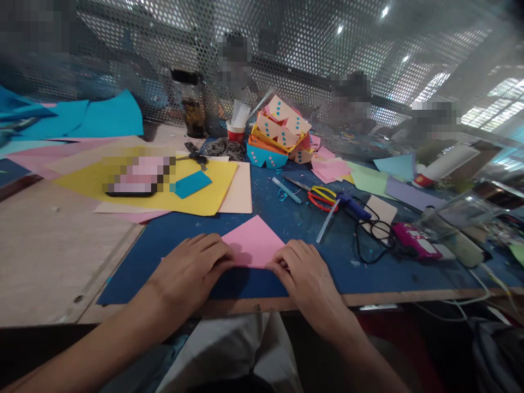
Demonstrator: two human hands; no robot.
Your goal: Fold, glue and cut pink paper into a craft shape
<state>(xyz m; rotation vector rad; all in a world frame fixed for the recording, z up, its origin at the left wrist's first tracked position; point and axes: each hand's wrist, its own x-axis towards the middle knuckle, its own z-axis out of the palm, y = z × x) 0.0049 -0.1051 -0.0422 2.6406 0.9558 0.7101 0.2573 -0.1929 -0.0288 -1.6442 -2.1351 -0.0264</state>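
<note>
A pink sheet of paper [254, 243], folded into a triangle, lies on the dark blue mat [172, 256] near the front edge of the table. My left hand [192, 267] presses on its left bottom corner, fingers bent and close together. My right hand [301, 267] presses on the right bottom corner, fingertips curled onto the fold line. Both hands pin the paper flat against the mat.
A yellow sheet [204, 191] with a phone [131, 188] and a blue scrap [190, 184] lies at the left. Scissors [317, 195], a glue gun [352, 207], a pile of paper crafts [278, 136], a red cup [236, 131] and a perforated metal screen [286, 49] stand behind.
</note>
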